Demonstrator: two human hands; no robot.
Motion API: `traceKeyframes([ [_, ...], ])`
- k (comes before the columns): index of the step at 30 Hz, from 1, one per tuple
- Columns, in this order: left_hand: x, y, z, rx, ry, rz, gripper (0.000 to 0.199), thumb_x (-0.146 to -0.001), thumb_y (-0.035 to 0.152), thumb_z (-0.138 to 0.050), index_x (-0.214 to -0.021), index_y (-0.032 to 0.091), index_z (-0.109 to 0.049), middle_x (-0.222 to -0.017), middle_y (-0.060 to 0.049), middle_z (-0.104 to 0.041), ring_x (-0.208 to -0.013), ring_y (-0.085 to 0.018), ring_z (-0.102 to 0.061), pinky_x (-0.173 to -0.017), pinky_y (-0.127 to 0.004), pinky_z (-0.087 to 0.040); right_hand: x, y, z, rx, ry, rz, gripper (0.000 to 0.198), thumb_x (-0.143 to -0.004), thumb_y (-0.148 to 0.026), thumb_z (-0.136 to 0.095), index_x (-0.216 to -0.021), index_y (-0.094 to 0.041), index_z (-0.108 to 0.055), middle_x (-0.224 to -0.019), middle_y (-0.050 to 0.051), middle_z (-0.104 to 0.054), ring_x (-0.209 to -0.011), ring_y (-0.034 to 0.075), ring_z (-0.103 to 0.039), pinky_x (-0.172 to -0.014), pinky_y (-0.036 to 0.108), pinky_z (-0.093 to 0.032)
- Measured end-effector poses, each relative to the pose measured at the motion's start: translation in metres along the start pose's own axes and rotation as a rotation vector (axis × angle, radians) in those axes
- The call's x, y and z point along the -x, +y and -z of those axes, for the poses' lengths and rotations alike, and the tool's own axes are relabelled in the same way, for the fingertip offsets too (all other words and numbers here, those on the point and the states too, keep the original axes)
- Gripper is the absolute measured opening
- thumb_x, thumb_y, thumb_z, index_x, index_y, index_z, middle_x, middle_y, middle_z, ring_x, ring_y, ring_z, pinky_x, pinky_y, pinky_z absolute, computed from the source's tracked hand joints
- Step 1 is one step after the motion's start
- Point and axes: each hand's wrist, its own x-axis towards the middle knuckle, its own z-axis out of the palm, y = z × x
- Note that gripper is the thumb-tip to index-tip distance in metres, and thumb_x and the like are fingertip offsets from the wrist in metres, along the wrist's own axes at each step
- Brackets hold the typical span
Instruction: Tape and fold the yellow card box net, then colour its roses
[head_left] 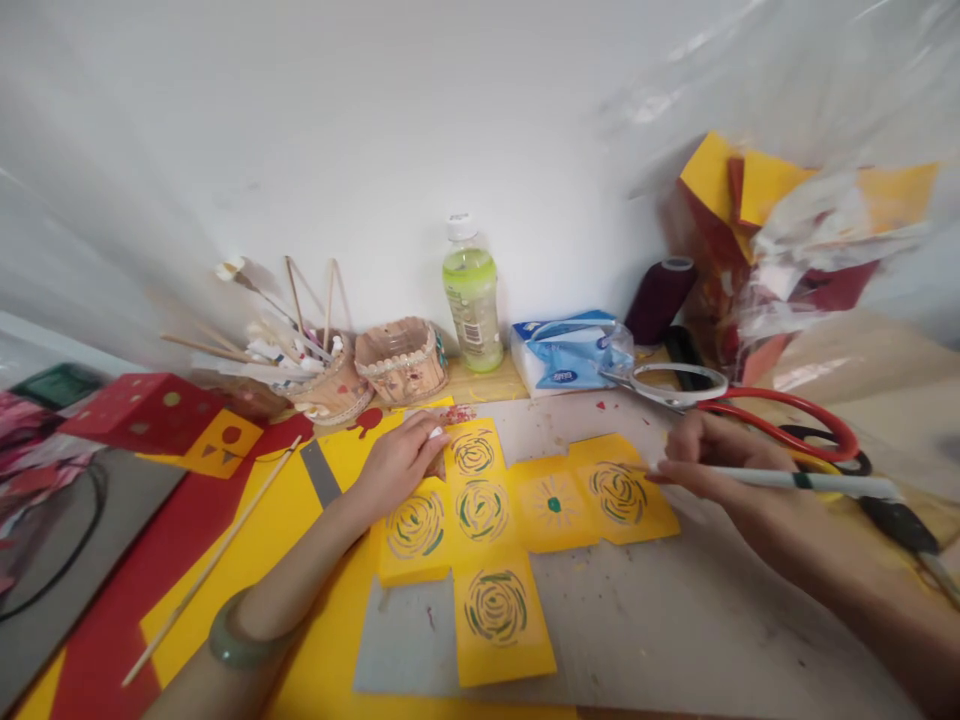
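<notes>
A yellow paper cutout (525, 545) shaped like an unfolded box lies on a grey board. Rings of short green and grey strokes fill most of its squares, and one square has a green dot with rays. In my right hand (720, 455) is a slim white marker (810, 480) with a dark band, its tip at the rightmost square's drawing. My left hand (401, 460) rests at the upper left of the cutout, fingers curled in; a small white piece shows at the fingertips, too small to name. A green bangle (247, 630) circles the left wrist.
Along the wall stand a basket of sticks (337, 390), a wooden basket (401, 360), a green drink bottle (472, 290), a tissue pack (570, 350) and red-handled scissors (787, 420). A thin stick (214, 560) and a red dotted box (150, 415) lie left.
</notes>
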Motion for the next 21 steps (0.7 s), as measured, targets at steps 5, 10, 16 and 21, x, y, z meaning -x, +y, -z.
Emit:
traceKeyframes([
  [5, 0.0001, -0.0010, -0.0011, -0.002, 0.014, 0.010, 0.031, -0.091, 0.036, -0.034, -0.099, 0.019, -0.059, -0.106, -0.006, -0.059, -0.097, -0.020, -0.056, -0.087, -0.036, -0.044, 0.0034, 0.0132, 0.0002, 0.049, -0.101, -0.010, 0.030, -0.074, -0.030, -0.060, -0.060, -0.021, -0.035, -0.057, -0.005, -0.037, -0.052, 0.010, -0.033, -0.047, 0.024, -0.025],
  [10, -0.0005, -0.0003, -0.0008, -0.006, -0.001, 0.026, 0.031, -0.091, 0.036, -0.034, -0.101, 0.019, -0.058, -0.106, -0.006, -0.059, -0.099, -0.020, -0.055, -0.088, -0.035, -0.042, 0.0052, 0.0126, -0.0030, 0.072, -0.164, 0.034, 0.029, -0.077, -0.032, -0.058, -0.059, -0.021, -0.038, -0.057, -0.004, -0.040, -0.052, 0.010, -0.035, -0.046, 0.023, -0.026],
  [16, -0.0004, -0.0016, -0.0019, -0.017, 0.003, 0.021, 0.030, -0.091, 0.037, -0.033, -0.093, 0.019, -0.058, -0.099, -0.005, -0.060, -0.094, -0.019, -0.056, -0.085, -0.033, -0.043, 0.0060, 0.0115, -0.0050, 0.105, -0.194, 0.043, 0.028, -0.078, -0.034, -0.056, -0.061, -0.021, -0.039, -0.057, -0.004, -0.040, -0.053, 0.010, -0.035, -0.046, 0.024, -0.027],
  [21, -0.0003, -0.0031, -0.0022, -0.022, 0.004, 0.015, 0.029, -0.091, 0.036, -0.033, -0.090, 0.019, -0.057, -0.099, -0.004, -0.059, -0.093, -0.018, -0.056, -0.084, -0.031, -0.043, 0.0064, 0.0124, -0.0046, 0.117, -0.209, 0.039, 0.028, -0.078, -0.033, -0.056, -0.060, -0.021, -0.037, -0.058, -0.005, -0.039, -0.053, 0.011, -0.035, -0.047, 0.024, -0.026],
])
